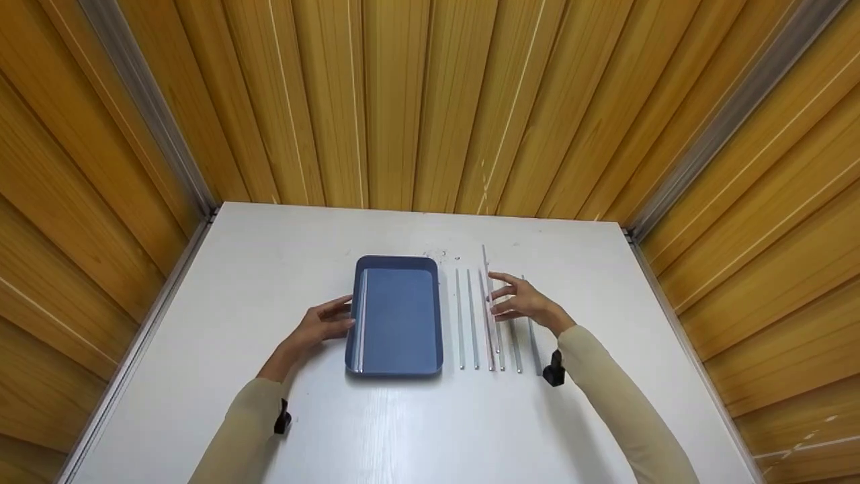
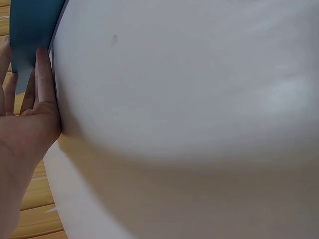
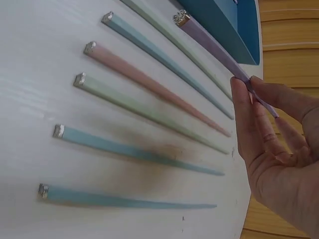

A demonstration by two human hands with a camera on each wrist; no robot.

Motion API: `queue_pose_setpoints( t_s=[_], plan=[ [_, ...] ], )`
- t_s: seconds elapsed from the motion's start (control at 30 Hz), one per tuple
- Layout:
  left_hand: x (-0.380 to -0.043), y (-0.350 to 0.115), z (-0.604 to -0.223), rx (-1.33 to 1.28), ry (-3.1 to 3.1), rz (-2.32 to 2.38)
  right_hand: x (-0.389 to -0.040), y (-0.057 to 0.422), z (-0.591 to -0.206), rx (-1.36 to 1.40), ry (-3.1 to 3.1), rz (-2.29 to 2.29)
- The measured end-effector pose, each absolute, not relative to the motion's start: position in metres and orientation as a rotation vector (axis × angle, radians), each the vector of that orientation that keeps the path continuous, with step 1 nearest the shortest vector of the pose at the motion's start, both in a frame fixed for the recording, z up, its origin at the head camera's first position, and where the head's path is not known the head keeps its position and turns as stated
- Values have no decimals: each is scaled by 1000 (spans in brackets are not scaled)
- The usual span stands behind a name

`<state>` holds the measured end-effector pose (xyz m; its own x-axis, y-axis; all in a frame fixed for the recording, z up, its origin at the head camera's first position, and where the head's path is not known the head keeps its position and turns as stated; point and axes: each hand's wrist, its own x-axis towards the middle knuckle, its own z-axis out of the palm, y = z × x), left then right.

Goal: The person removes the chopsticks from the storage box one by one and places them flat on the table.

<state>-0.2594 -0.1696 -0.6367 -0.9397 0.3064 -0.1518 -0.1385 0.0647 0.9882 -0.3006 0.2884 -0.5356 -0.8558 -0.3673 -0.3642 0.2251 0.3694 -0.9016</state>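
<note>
In the head view a blue rectangular tray (image 1: 403, 323) lies on the table, with slender pale chopsticks (image 1: 361, 323) along its left inner side. My left hand (image 1: 321, 326) rests against the tray's left wall; the left wrist view shows its fingers (image 2: 46, 79) extended along that wall. Between thumb and fingertips, my right hand (image 1: 524, 301) pinches a purple chopstick with a silver end (image 3: 214, 45), raised above the table. Beneath and beside this hand lie more silver-ended chopsticks: a pink one (image 3: 154, 82), a green one (image 3: 149, 113) and several others.
The row of chopsticks, among them a light blue one (image 3: 139, 152), lies right of the tray, roughly parallel to its long side. Small dark specks (image 1: 440, 255) dot the white table (image 1: 289, 242) behind the tray. Wood-look panels (image 1: 396, 101) enclose its back and sides.
</note>
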Motion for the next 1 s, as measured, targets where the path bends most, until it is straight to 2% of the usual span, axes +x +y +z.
queue_pose_setpoints(
  t_s=[0.63, 1.0],
  plan=[
    [-259, -170, -639, 206, 1999, 1963, -283, 381, -555, 13, 2206, -1431],
    [-260, -170, -639, 187, 2012, 1956, -273, 405, -571, 3, 2180, -1461]
  ],
)
